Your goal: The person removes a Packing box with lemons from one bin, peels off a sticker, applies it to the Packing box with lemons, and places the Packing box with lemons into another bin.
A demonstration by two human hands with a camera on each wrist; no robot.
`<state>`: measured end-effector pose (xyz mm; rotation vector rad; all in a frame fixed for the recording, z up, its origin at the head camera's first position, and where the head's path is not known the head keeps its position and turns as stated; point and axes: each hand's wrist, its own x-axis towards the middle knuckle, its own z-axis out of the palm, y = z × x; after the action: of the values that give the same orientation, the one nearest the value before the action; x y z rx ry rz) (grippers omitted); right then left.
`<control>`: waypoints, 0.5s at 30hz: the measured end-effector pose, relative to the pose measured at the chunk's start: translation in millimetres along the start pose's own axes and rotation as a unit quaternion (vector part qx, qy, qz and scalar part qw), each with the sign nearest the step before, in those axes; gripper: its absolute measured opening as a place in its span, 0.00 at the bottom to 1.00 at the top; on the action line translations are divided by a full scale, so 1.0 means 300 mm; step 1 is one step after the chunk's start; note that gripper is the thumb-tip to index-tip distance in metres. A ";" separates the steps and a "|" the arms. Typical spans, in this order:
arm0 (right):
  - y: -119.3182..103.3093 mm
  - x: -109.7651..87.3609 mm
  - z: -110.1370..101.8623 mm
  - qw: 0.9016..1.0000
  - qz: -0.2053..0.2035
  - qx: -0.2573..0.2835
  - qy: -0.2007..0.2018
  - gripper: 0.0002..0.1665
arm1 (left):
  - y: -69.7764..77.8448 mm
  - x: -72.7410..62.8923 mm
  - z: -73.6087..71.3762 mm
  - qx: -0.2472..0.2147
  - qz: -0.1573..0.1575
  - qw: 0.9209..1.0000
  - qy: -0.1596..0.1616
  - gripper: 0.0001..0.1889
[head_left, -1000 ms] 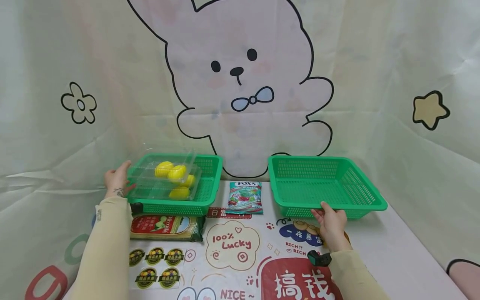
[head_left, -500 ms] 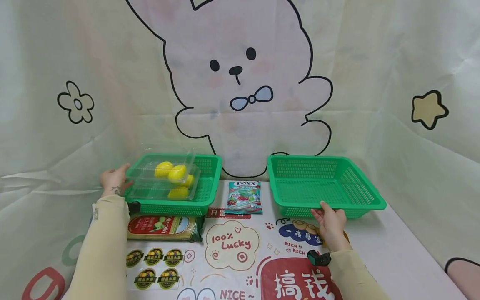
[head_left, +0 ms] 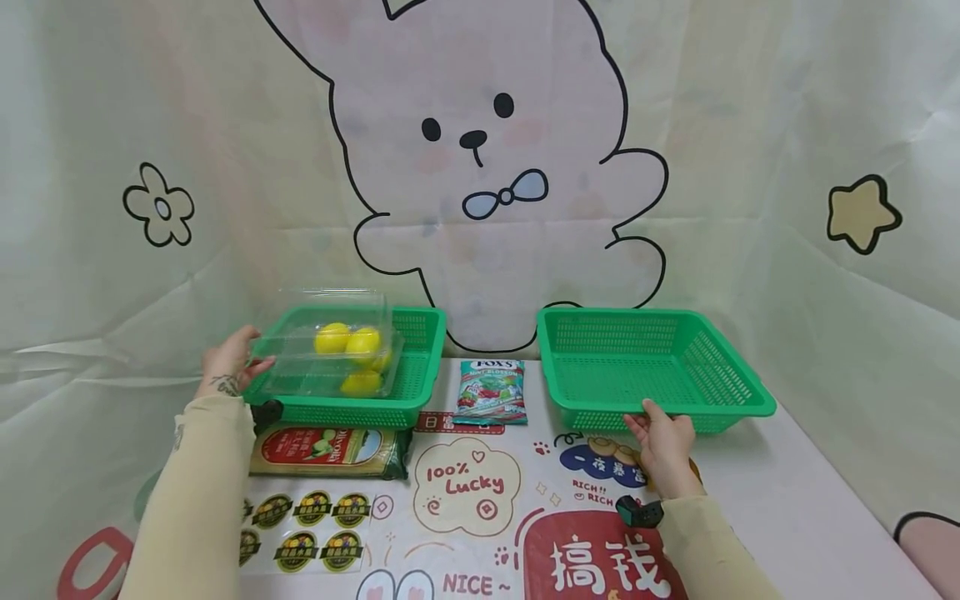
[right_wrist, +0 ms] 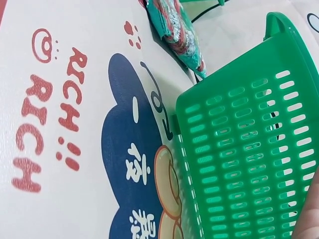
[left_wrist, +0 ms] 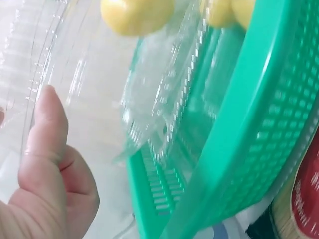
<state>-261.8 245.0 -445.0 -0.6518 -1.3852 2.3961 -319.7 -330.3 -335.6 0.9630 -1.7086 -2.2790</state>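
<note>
One clear box sat pinched in your left hand, apparently mid-lift, next needing level handling; your right hand gripped the basket ahead.

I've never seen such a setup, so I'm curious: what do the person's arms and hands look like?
The left hand and right hand are bare, without gloves. A pale-yellow fabric left sleeve matches the right sleeve. A dark line tattoo marks the left wrist. A small black left wrist device pairs with a black right wrist device bearing a teal patch.
</note>
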 end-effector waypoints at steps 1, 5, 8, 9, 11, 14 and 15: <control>0.000 0.001 -0.001 1.000 -0.001 0.001 -0.001 0.15 | -0.001 -0.005 0.004 -0.003 -0.003 1.000 -0.001 0.31; 0.001 0.003 -0.002 1.000 -0.001 0.002 -0.001 0.16 | -0.007 -0.023 0.019 -0.013 -0.005 1.000 -0.004 0.37; 0.001 0.003 -0.002 1.000 0.000 0.003 0.000 0.17 | -0.009 -0.043 0.030 -0.014 0.004 1.000 -0.005 0.33; 0.001 0.003 -0.002 1.000 0.000 0.002 0.000 0.17 | -0.008 -0.053 0.034 -0.013 0.007 1.000 -0.008 0.32; 0.000 0.003 -0.002 1.000 0.000 0.002 0.000 0.17 | -0.007 -0.077 0.043 -0.016 0.011 1.000 -0.017 0.30; -0.002 -0.001 -0.002 1.000 0.000 0.003 -0.002 0.17 | -0.007 -0.120 0.054 -0.025 0.012 0.999 -0.040 0.24; -0.003 -0.003 -0.001 1.000 0.000 0.004 -0.003 0.17 | -0.009 -0.136 0.057 -0.031 0.013 0.998 -0.050 0.21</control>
<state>-260.9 245.3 -444.3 -0.6434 -1.3777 2.4049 -296.6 -296.7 -318.8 0.8232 -1.6670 -2.3856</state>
